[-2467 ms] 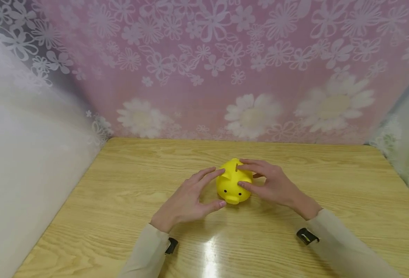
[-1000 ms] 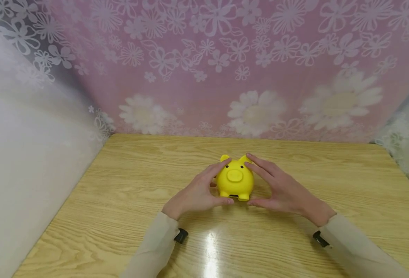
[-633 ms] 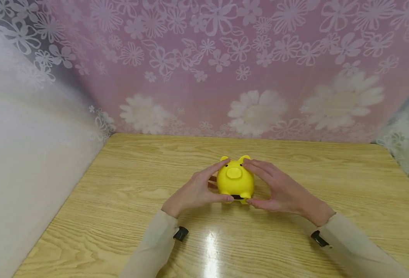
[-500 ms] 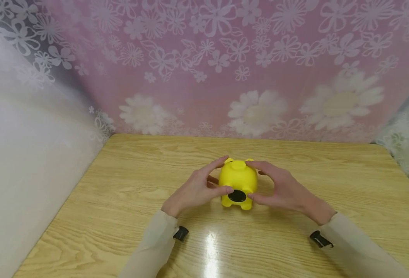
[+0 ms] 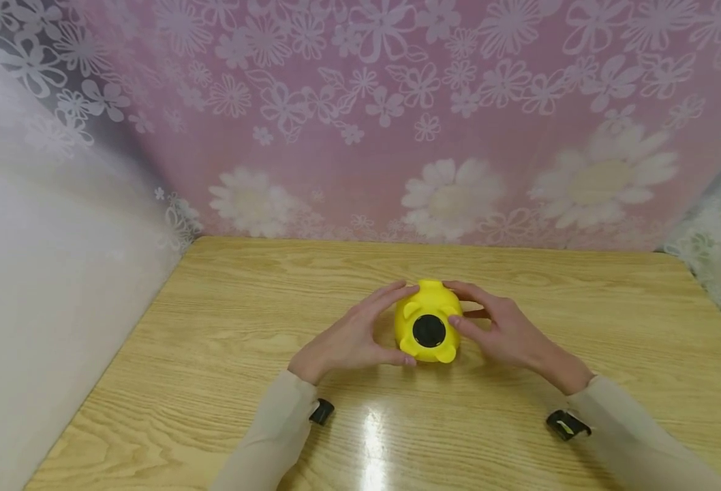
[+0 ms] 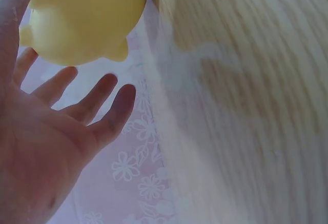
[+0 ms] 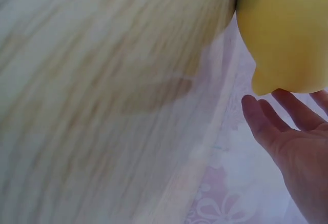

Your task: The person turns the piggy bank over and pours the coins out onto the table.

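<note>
A yellow piggy bank (image 5: 429,297) is tipped back on the table, its underside facing the head camera. A round black plug (image 5: 429,331) sits in that underside among stubby feet, and the snout points away at the far end. My left hand (image 5: 351,341) holds it from the left, index fingertip on the upper side and thumb by the near foot. My right hand (image 5: 510,337) grips the other side, thumb beside the plug and fingers round the far side. Both wrist views show spread fingers (image 6: 110,106) (image 7: 259,119) right at the yellow body.
The wood-grain table (image 5: 225,354) reaches back to a pink flowered backdrop (image 5: 348,157). A pale panel (image 5: 60,273) borders the left side. Black wrist bands (image 5: 321,412) show at both cuffs.
The piggy bank has turned from standing with its slot up, through snout facing me, to lying back with its plug showing. My right thumb has moved up beside the plug.
</note>
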The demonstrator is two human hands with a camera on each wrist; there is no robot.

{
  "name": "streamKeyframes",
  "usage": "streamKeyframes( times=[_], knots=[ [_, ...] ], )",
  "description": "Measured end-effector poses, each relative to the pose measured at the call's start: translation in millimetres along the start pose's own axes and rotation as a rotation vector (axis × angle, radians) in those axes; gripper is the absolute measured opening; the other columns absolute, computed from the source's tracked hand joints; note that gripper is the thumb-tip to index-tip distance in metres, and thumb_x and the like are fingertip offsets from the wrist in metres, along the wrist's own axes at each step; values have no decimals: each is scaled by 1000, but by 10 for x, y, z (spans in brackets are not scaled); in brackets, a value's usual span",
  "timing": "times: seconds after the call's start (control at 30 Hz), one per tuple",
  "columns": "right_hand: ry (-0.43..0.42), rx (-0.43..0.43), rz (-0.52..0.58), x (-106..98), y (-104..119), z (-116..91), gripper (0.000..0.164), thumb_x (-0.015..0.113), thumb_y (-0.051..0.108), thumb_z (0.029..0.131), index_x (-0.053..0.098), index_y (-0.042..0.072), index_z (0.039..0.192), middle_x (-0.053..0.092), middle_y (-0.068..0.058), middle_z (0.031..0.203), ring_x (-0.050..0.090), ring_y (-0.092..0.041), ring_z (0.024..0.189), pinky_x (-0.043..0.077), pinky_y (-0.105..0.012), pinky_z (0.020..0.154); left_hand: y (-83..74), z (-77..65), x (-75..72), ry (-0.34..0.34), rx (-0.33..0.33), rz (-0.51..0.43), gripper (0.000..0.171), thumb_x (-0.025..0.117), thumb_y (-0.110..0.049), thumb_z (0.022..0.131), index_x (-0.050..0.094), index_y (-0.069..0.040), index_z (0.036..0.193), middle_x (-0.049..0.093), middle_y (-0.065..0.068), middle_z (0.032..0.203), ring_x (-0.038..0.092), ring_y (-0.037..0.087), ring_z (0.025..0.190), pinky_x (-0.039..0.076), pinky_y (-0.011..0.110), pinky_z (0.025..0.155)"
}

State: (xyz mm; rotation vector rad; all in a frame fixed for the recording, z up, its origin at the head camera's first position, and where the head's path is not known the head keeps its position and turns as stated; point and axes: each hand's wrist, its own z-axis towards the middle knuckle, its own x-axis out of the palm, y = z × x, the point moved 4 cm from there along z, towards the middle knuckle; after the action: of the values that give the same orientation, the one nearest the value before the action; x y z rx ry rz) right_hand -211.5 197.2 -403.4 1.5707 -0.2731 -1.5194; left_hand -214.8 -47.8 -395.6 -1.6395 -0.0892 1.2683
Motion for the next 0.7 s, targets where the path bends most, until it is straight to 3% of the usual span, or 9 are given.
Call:
streamKeyframes(
  times=[0.2,0.33,0.43,0.57,0.7],
  knots=[
    [-22,-27,43,-10,35,-8,52,61,23,104,46,16,154,55,-9,151,63,-30,126,59,-29,95,19,36,12,-8,-29,-36,94,85,-55,79,28,-52,154,30,-20,163,32,18,153,34,58,120],
    [-33,-26,80,-19,57,-19,51,64,21,103,50,14,151,57,-10,149,62,-29,126,59,-30,95,54,96,23,-5,-57,-61,95,86,-55,77,27,-55,152,29,-19,163,32,22,153,32,60,120],
    [-36,-16,121,-19,68,-36,51,65,19,102,51,11,150,56,-12,149,61,-31,128,59,-35,96,98,136,60,35,-96,-163,97,86,-51,79,22,-58,153,24,-18,166,34,25,153,33,58,120],
    [-34,-13,150,-12,79,-58,50,66,17,101,52,10,149,55,-13,150,60,-32,130,59,-39,95,136,178,115,90,-124,-341,85,77,-44,91,21,-60,153,22,-21,166,51,28,141,47,47,112],
    [-29,-23,156,-8,88,-63,50,67,17,101,53,11,148,55,-13,150,61,-32,129,59,-39,94,142,220,142,100,-120,-405,68,65,-48,98,24,-62,151,26,-23,163,60,26,131,53,43,104]
  ],
)
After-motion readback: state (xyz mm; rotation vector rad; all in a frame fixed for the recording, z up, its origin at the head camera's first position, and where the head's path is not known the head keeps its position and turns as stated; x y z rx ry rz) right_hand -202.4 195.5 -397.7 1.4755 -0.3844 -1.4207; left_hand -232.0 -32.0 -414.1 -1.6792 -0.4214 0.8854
